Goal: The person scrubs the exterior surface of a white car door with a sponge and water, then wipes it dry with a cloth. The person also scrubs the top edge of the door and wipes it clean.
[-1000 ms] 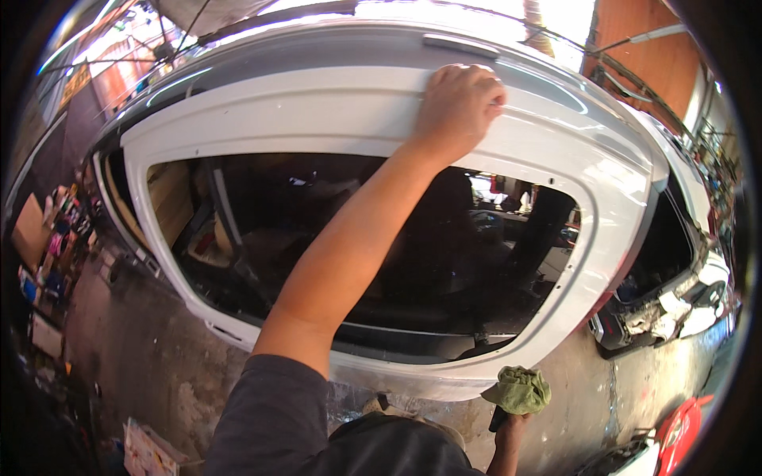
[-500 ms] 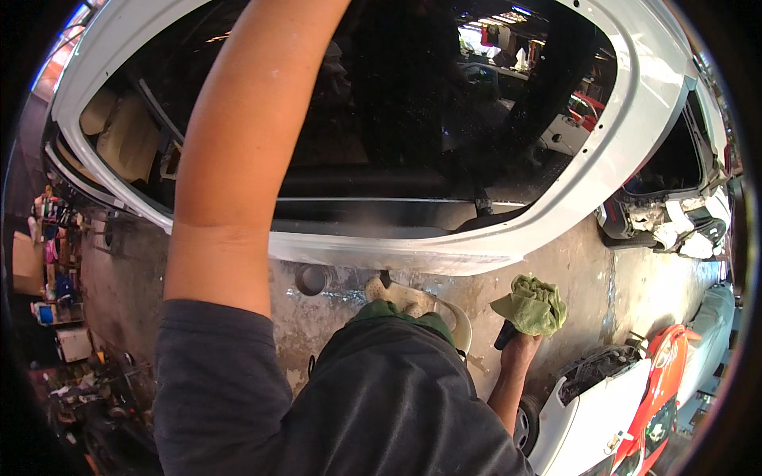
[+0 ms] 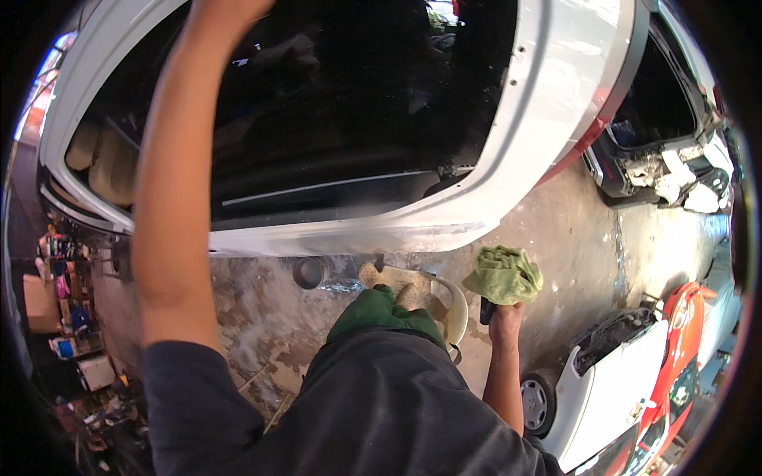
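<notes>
A white car body (image 3: 413, 238) stands in front of me, its light frame curving around a large dark reflective window area (image 3: 333, 119). My left arm reaches up across its left side. Only the wrist and back of my left hand (image 3: 226, 12) show at the top edge; the fingers are cut off. Low at my right side, apart from the car, my right hand (image 3: 506, 319) is closed around a dark object (image 3: 486, 311) of hidden shape. A crumpled green cloth (image 3: 508, 276) sits on top of that hand.
By my feet are a round grey container (image 3: 309, 273) and a pale curved tub (image 3: 454, 321). At the right stand a white car part with a wheel (image 3: 538, 403), a red car (image 3: 679, 341) and a damaged car (image 3: 659, 166). Cluttered shelves (image 3: 67, 293) line the left.
My left arm has shifted left and further up, taking the hand to the top edge. My right hand with the cloth has risen a little and moved left; the whole view has shifted.
</notes>
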`<state>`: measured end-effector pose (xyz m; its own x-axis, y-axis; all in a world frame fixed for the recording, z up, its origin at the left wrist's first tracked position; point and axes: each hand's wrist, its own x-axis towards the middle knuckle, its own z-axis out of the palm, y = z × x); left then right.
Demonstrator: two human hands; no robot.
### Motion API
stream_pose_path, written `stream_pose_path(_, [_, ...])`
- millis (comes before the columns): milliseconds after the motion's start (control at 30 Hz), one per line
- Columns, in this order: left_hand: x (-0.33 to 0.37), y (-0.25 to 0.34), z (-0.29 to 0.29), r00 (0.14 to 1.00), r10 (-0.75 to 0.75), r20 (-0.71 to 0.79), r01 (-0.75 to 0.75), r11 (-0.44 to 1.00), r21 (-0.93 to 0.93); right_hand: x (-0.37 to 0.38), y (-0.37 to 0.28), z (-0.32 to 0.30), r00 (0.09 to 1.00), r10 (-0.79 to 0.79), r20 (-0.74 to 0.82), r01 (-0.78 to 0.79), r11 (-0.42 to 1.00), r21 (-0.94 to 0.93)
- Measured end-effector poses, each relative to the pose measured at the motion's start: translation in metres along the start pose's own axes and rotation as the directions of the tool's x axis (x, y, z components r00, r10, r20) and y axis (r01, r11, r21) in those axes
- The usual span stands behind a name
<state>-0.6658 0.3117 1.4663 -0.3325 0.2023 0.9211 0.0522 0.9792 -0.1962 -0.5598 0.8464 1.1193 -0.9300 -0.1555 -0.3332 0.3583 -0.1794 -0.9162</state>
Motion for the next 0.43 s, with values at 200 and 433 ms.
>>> stream_pose_path(200, [-0.214,0.252,-0.052,0.577,-0.133,0.806,0.719,0.551,-0.423,0.008,0.031,0.012,0.938,0.120,0.324,-0.033,0.965,-0.261])
stream_pose_path(433, [-0.372,0.386,-0.071,-0.016,-0.209,0.978,0.972,-0.232,-0.034,0.010,0.080,0.053,0.719,0.099,0.688,0.298,0.850,-0.434])
